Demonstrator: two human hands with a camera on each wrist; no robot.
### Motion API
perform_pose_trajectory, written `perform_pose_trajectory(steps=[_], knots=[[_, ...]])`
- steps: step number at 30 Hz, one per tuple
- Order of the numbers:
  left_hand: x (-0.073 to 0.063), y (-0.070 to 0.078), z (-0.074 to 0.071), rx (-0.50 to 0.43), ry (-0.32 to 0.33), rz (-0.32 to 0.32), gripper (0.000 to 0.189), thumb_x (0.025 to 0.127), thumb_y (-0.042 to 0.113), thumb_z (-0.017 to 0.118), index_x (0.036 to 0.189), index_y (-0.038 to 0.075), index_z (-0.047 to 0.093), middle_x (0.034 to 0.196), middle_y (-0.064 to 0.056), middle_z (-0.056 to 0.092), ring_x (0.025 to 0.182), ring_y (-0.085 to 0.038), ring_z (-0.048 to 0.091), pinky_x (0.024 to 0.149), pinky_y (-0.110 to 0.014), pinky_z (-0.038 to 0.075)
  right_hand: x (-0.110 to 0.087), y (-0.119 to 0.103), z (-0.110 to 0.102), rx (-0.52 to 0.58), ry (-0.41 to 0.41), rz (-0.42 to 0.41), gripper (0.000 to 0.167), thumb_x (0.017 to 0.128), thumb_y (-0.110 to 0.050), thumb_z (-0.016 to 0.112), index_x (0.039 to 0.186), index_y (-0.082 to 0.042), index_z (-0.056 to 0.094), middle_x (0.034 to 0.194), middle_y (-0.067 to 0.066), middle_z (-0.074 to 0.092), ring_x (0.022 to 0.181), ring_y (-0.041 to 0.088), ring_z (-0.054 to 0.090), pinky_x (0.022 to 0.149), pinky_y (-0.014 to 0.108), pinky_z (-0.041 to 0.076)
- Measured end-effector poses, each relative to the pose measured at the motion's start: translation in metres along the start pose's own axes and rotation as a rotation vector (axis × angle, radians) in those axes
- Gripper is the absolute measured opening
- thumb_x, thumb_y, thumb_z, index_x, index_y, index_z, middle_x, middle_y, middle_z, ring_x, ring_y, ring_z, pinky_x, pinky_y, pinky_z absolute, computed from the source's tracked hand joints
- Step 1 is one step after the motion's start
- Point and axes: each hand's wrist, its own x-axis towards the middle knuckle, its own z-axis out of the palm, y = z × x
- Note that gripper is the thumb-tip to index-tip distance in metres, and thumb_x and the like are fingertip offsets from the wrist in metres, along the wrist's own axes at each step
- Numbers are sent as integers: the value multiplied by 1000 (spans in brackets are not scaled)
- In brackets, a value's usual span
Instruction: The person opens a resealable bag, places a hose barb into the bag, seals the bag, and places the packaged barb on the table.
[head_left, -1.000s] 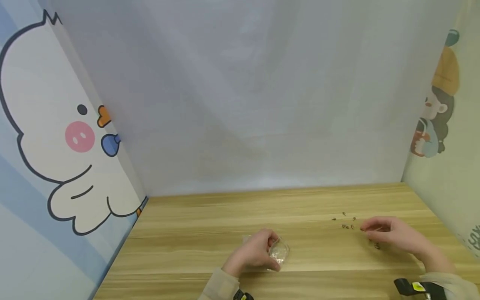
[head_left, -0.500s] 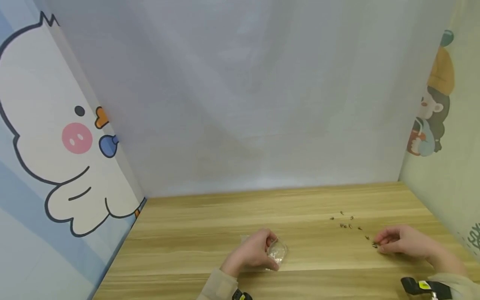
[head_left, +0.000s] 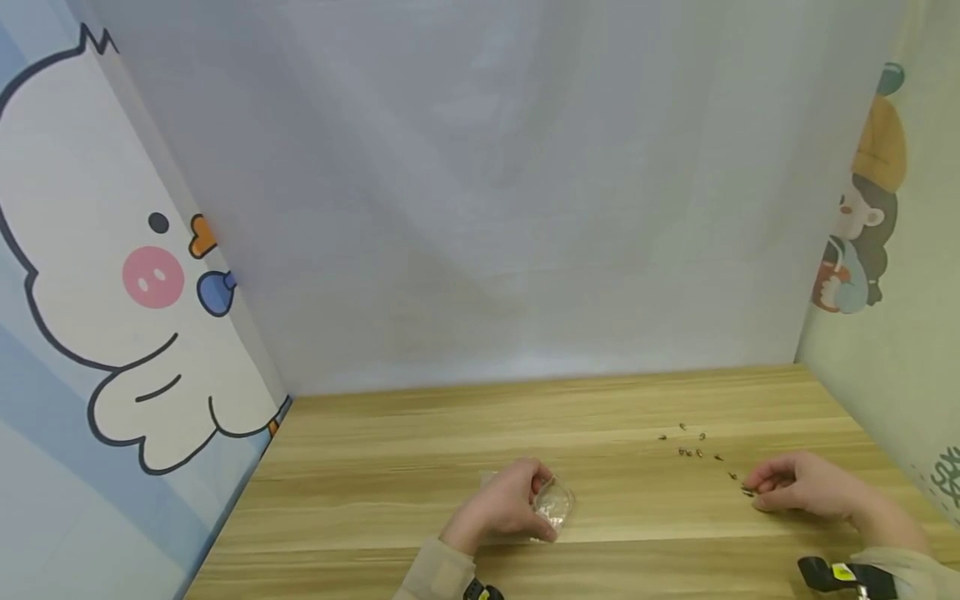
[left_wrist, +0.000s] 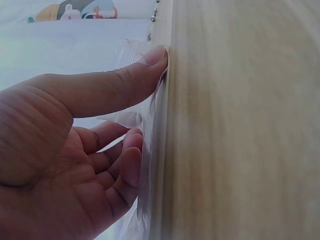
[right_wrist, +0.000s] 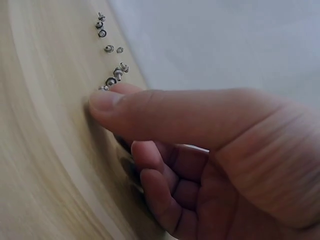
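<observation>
In the head view, my left hand (head_left: 510,504) holds a small clear plastic bag (head_left: 555,503) on the wooden table. The left wrist view shows its thumb pressing the bag's film (left_wrist: 132,120), with the other fingers curled behind. Farther right, my right hand (head_left: 810,490) is down at the tabletop, its thumb and index finger pinching a small metal screw (head_left: 747,492) at the near end of a scattered group. Other small screws (head_left: 699,453) lie beyond those fingertips. In the right wrist view the thumb covers most of the pinched piece, and several screws (right_wrist: 109,48) with dark washers show past it.
A light wood-grain table (head_left: 390,467) spans the work area. A plain grey-white backdrop (head_left: 525,208) rises behind it. Printed panels stand at the sides, a cartoon bird (head_left: 90,225) on the left and a cartoon figure (head_left: 862,225) on the right.
My right hand has drawn back toward the near right, uncovering screws, and its fingertips have come to the nearest one. The left hand and bag stay in place.
</observation>
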Motion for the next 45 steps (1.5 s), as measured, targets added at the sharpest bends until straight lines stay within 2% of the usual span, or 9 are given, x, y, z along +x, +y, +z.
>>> perform_pose_trajectory(steps=[11, 28, 37, 45], knots=[[0, -1, 2, 25, 10, -1, 67, 66, 3, 102, 122, 0, 65, 101, 0, 57, 86, -9, 52, 81, -25, 50, 2, -1, 3, -65, 27, 19, 18, 96, -11, 78, 107, 3, 76, 95, 1, 71, 82, 1, 58, 72, 25, 50], [1, 0, 1, 31, 9, -3, 67, 66, 2, 101, 121, -1, 63, 101, 0, 57, 86, -9, 52, 81, -24, 50, 2, -6, 4, -82, 39, 31, 14, 96, -13, 80, 102, 0, 77, 92, 1, 71, 79, 2, 56, 70, 26, 49], [2, 4, 1, 91, 12, -1, 67, 67, 6, 102, 123, -1, 65, 105, 0, 60, 89, -8, 54, 84, -26, 52, 2, -8, 3, -111, 49, 25, 13, 96, -13, 80, 102, -2, 77, 96, 1, 73, 80, 1, 56, 71, 26, 49], [-1, 4, 0, 89, 6, -2, 68, 68, 6, 102, 125, -1, 65, 107, 0, 59, 91, -8, 54, 86, -26, 52, 2, -9, 4, -114, 50, 40, 13, 96, -14, 80, 102, -3, 78, 97, 3, 73, 81, 1, 55, 71, 26, 49]])
